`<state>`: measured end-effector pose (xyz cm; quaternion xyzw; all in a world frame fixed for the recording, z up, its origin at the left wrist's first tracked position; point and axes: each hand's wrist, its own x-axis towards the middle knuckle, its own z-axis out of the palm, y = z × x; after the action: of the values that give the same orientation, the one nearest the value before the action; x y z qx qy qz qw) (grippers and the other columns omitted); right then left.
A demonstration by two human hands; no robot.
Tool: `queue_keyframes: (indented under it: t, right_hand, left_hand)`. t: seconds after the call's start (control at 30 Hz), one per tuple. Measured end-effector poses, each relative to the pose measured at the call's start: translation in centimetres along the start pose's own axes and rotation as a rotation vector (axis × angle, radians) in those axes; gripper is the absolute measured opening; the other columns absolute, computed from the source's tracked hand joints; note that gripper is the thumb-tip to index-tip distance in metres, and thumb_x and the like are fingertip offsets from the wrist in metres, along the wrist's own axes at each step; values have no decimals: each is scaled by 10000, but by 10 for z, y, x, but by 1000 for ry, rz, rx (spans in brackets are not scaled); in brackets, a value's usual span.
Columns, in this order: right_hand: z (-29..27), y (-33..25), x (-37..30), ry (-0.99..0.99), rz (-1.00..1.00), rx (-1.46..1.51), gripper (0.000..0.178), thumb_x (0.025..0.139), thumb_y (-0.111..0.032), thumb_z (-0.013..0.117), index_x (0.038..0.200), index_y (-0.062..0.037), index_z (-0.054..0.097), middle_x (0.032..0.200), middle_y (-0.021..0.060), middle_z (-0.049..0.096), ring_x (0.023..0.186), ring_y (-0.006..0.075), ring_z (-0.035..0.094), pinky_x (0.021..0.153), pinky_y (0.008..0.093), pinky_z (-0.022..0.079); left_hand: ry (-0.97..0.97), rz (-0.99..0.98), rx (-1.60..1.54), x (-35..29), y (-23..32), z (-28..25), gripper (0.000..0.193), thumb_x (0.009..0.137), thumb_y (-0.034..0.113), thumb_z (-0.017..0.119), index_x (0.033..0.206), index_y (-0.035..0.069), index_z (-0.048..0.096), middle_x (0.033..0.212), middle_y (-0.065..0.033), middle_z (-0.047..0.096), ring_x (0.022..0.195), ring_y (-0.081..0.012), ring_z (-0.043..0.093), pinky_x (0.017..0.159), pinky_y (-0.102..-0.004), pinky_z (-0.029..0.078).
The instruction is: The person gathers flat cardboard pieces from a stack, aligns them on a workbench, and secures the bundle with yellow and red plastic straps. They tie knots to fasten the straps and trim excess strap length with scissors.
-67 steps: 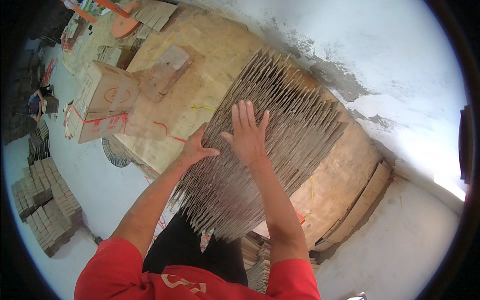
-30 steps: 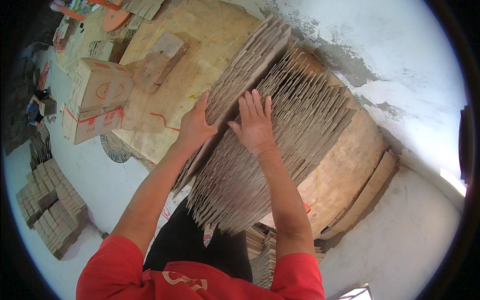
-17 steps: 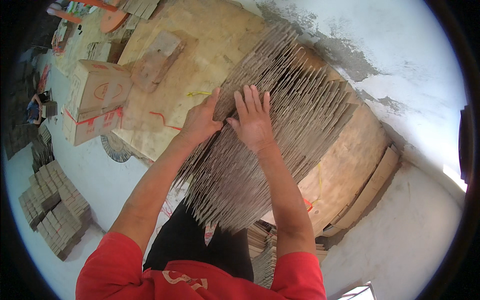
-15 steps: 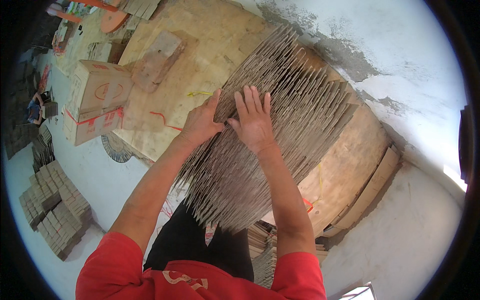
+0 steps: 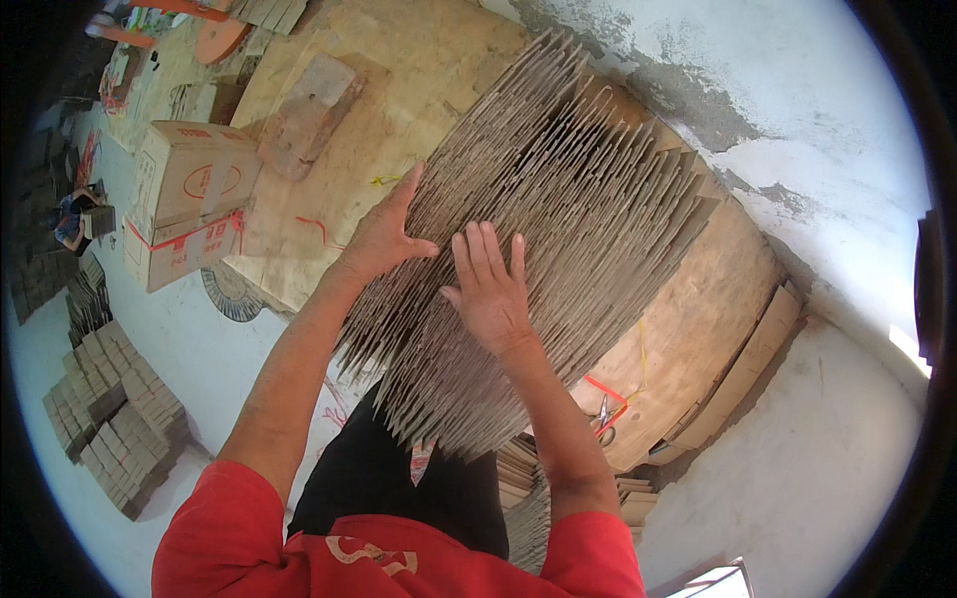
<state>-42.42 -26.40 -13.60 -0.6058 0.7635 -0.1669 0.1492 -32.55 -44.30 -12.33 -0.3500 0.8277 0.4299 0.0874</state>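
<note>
A wide pile of thin grey-brown cardboard pieces stands on edge, packed close, on the wooden table. My left hand is open against the pile's left side, its thumb spread over the top edges. Flat on the upper edges, near the middle, lies my right hand, open with fingers stretched out. Neither hand is closed round a piece. The pile's near end juts toward my body, over my dark trousers. A darker gap runs through its far part between two sections.
A brick lies on the table's far left, beside a carton tied with red strap. Scissors lie right of my right forearm. A peeling wall borders the right. Bundled cardboard stands on the floor; another person is at far left.
My right hand has slid back toward me across the pile. My left hand has moved slightly left. The pile's left section has shifted a little, and the scissors have come into view.
</note>
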Motion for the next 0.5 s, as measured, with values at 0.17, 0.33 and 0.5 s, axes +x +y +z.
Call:
queue_keyframes:
  t: [0.17, 0.33, 0.5]
  right_hand:
    - [-1, 0, 1, 29, -11, -3, 760, 708, -401, 711, 1303, -16, 437, 1389, 151, 367, 1351, 284, 257, 1114, 544, 129]
    - [1, 0, 2, 55, -11, 17, 711, 686, -374, 729, 1248, -4, 499, 1359, 152, 400, 1340, 287, 277, 1106, 552, 139]
    - [0, -1, 4, 82, -17, 39, 701, 677, -367, 732, 1235, -5, 510, 1338, 147, 419, 1334, 283, 288, 1101, 552, 149]
  left_hand:
    - [29, 27, -23, 3, -12, -4, 1141, 614, 184, 802, 1464, 111, 44, 1490, -174, 199, 1377, -298, 210, 1111, -375, 242]
    - [50, 22, 94, -1, 2, -2, 1239, 568, 266, 824, 1460, 97, -18, 1509, -194, 92, 1385, -352, 149, 1112, -397, 225]
    - [44, -24, 306, -7, 23, 6, 1184, 593, 196, 774, 1456, 91, -30, 1498, -215, 86, 1340, -439, 204, 1073, -454, 282]
